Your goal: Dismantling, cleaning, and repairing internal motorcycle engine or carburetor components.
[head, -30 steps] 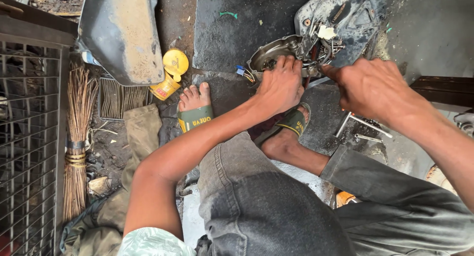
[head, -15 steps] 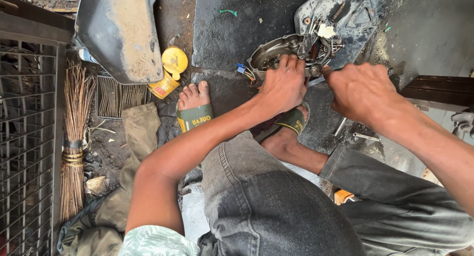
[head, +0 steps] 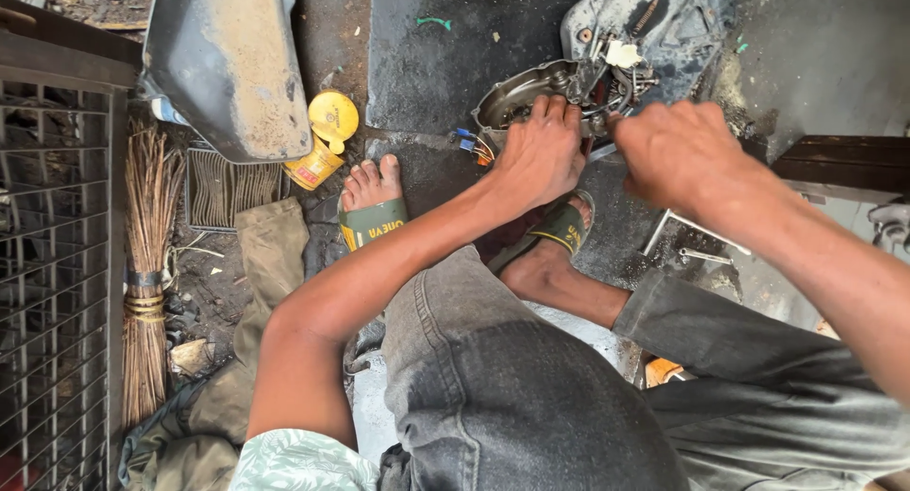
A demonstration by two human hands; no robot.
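Nearest me are my knees in grey jeans, with both arms reaching away over them. My left hand lies palm down on the near rim of the round metal cover, fingers curled over its edge and gripping it. The cover sits just beyond those fingers, on the dark floor. My right hand is clenched just right of it, beside the wire bundle; what it grips I cannot tell. Both hands are about equally close. Behind stands the grey engine case. Far left lie a yellow can, a metal panel and a broom.
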